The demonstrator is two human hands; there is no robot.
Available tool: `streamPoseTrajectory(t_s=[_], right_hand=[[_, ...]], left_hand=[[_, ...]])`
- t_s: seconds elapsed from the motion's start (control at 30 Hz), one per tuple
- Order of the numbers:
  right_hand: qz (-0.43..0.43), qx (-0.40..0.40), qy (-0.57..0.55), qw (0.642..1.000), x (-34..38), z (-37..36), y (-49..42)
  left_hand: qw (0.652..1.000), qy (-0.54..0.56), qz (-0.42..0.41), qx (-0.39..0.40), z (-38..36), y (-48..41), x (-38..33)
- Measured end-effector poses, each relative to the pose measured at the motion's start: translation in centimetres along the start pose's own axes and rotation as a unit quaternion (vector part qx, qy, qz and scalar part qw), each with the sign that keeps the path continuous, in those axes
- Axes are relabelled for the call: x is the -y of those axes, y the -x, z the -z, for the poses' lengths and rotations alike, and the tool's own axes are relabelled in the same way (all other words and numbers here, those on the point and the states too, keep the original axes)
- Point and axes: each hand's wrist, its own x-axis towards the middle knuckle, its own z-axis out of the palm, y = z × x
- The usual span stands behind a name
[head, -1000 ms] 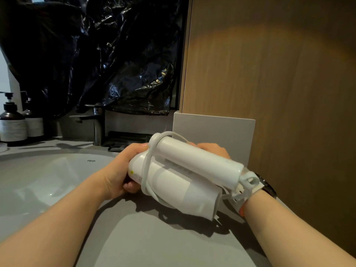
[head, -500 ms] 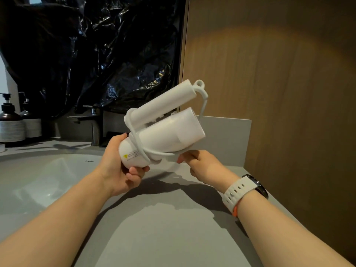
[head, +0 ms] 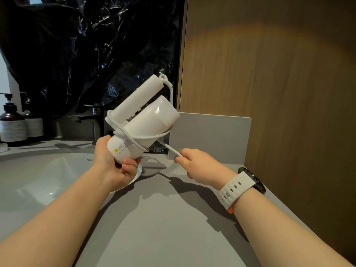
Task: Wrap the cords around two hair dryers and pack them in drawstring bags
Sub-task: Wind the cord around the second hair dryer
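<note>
- The white hair dryer (head: 154, 120) is in the middle of the frame, held up in the air above the grey desk (head: 154, 228) and touching nothing but the hands and its own cord.
- It is tilted, its wide barrel mouth pointing to the upper right, and its handle is folded flat along the barrel.
- The left hand (head: 113, 166) grips the dryer's rounded rear end from below and left; its fingers (head: 128, 163) are curled round that end, just under a small yellow warning label.
- The white cord (head: 172, 150) leaves the tip of the handle at the top, drops behind the barrel, loops round the body near the hinge and then runs taut down and right.
- The right hand (head: 200, 162), just right of centre and lower than the dryer, pinches that taut stretch; its fingers (head: 180, 160) are closed tight on it (where the cord goes past the fist cannot be seen).
- A white-strapped watch (head: 240, 186) is on the right wrist.
- A pale sink (head: 38, 176) fills the lower left, with a faucet (head: 94, 120) behind it.
- Two dark pump bottles (head: 12, 124) stand at the left edge.
- Crumpled black plastic sheeting (head: 86, 45) covers the upper left, and a wooden panel (head: 269, 83) fills the right.
</note>
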Motion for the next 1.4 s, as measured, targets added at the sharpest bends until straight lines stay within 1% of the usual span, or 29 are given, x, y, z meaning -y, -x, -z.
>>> streamPoseTrajectory(t_s=[0.23, 0.33, 0.43, 0.6, 0.73, 0.87, 0.93, 1.0, 1.17, 1.27, 1.4], right_hand=[[-0.014, 0.071, 0.098, 0.993, -0.1, -0.1, 0.5], [-0.012, 0.093, 0.132, 0.987, 0.1, -0.3, 0.9], [-0.004, 0.083, 0.141, 0.987, 0.6, -0.5, 0.9], [0.001, 0.073, 0.143, 0.987, 1.5, -0.2, 0.9], [0.018, 0.081, 0.164, 0.983, 2.9, 0.3, 1.8], [0.06, 0.123, 0.216, 0.967, 4.8, 0.4, 2.8], [0.083, 0.107, 0.235, 0.963, 5.5, 1.2, 3.0], [0.097, 0.071, 0.239, 0.964, 5.7, 2.5, 3.0], [0.111, -0.012, 0.208, 0.972, 4.5, 4.1, 2.8], [0.129, -0.042, 0.218, 0.967, 3.6, 3.5, 2.6], [0.164, -0.06, 0.247, 0.953, 3.0, 2.4, 2.7]], left_hand=[[0.998, 0.014, 0.011, -0.06, 0.5, -0.5, 0.1], [0.997, -0.007, -0.027, -0.074, 0.3, -0.4, 0.1], [0.993, -0.025, -0.073, -0.085, 0.0, -0.3, 0.2], [0.985, -0.053, -0.141, -0.078, -0.7, -0.4, 0.2], [0.982, -0.063, -0.161, -0.07, -0.7, -0.6, 0.2], [0.978, -0.084, -0.179, -0.06, -0.7, -0.9, 0.2], [0.979, -0.084, -0.175, -0.059, -0.6, -1.0, 0.1], [0.98, -0.089, -0.169, -0.058, -0.3, -0.9, -0.1], [0.977, -0.123, -0.167, -0.043, 0.3, -0.9, -0.4], [0.968, -0.171, -0.179, -0.043, 0.4, -1.2, -0.4], [0.958, -0.206, -0.186, -0.068, 0.5, -1.9, 0.1]])
